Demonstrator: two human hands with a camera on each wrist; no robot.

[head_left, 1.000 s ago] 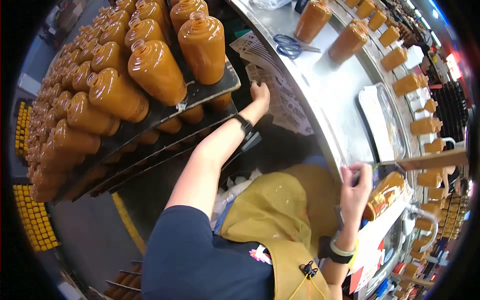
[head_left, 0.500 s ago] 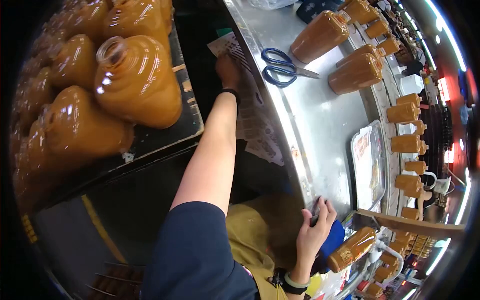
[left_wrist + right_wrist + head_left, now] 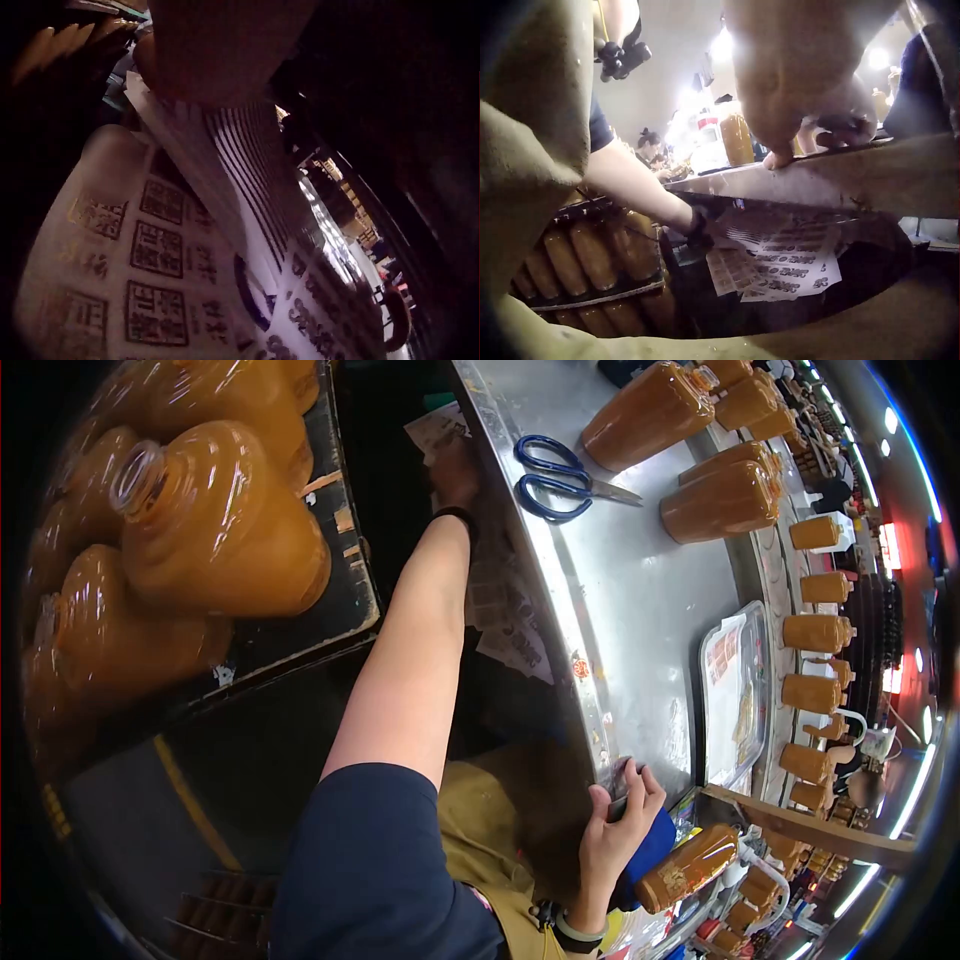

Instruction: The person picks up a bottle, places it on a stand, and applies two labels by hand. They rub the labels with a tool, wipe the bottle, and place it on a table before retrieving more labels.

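Note:
My left hand (image 3: 455, 475), in shadow, reaches below the tabletop among printed paper sheets (image 3: 515, 645). In the left wrist view, a blurred fingertip (image 3: 112, 154) overlaps a sheet with square black stamp-like prints (image 3: 154, 311); a striped sheet (image 3: 244, 154) lies beside it. The other fingers are hidden, and I cannot tell whether they grip the paper. At the metal table's edge, my right hand (image 3: 615, 840) has its fingers curled round a small dark object (image 3: 836, 136), mostly covered. Its thumb touches the edge.
Brown-glazed bottles (image 3: 215, 525) crowd a dark rack at left. On the metal table (image 3: 635, 595) lie blue-handled scissors (image 3: 560, 478) and a tray with papers (image 3: 735, 695); brown bottles (image 3: 650, 415) stand behind. Another bottle (image 3: 690, 865) leans near my right hand.
My left hand has gone deeper under the tabletop, onto the sheets. My right hand has come down to the table edge. The view has shifted closer to rack and table.

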